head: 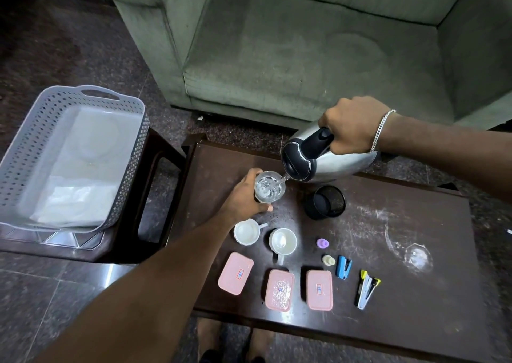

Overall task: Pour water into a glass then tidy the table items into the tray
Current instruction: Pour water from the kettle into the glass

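My right hand [352, 125] grips the black handle of a steel kettle [335, 163], tilted left over the dark table [401, 293]. Water runs from its spout into a clear glass [270, 186], which my left hand [243, 196] holds from the left side. The glass holds water. A grey perforated tray [36, 152] with a white cloth inside sits on a stool at the left. On the table lie two white cups [246, 232], three pink lidded boxes [279, 289], a blue stapler [343, 267] and a yellow-black stapler [367, 289].
A black mesh pen cup [325, 201] stands just right of the glass. A second clear glass [410, 251] lies on its side at the right. Two small caps, purple [322, 243] and cream [328, 260], sit mid-table. A green sofa [304, 43] fills the back.
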{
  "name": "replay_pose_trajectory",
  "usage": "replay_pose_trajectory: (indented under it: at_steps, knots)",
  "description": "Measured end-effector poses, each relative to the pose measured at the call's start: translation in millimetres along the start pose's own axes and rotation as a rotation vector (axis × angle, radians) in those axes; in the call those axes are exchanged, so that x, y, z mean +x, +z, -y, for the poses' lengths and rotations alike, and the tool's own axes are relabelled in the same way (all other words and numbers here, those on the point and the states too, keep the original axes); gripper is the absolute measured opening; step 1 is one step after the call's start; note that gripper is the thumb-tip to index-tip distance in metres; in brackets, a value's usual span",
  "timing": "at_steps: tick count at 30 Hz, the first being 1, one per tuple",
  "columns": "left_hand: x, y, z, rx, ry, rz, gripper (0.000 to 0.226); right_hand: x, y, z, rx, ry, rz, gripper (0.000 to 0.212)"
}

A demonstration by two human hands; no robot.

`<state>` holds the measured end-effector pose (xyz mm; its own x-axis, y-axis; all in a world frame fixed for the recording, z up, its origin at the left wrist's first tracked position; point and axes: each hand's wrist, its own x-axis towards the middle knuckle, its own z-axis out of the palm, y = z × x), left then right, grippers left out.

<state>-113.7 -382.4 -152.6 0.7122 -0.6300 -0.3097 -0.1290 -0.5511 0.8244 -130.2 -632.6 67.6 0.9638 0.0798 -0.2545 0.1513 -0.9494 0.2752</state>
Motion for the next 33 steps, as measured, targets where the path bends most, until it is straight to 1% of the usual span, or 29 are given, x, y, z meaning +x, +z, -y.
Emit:
replay_pose_trajectory:
  at_steps: [13, 22, 26, 29, 31, 33]
  knots:
    - [-2, -2, -1, 0.009, -0.019, -0.002, 0.101, -4, 0, 2, -0.001, 0.006, 0.006, 0.011]
    - [-1, -3, 1, 0.009, -0.023, 0.011, 0.104, -7, 6, -2, 0.041, 0.036, 0.022, 0.017]
    - [0, -2, 3, 0.004, -0.013, 0.013, 0.107, -9, 9, -7, 0.155, 0.057, 0.051, 0.010]
    - [-2, -3, 4, -0.024, -0.014, 0.023, 0.118, -13, 9, -14, 0.275, 0.067, 0.038, 0.010]
    - [-5, -7, 4, -0.060, -0.010, 0.021, 0.128, -16, 8, -21, 0.357, 0.118, 0.031, 0.012]
    - [-10, -15, 3, -0.105, -0.011, 0.002, 0.134, -20, 6, -27, 0.425, 0.175, 0.002, 0.020]
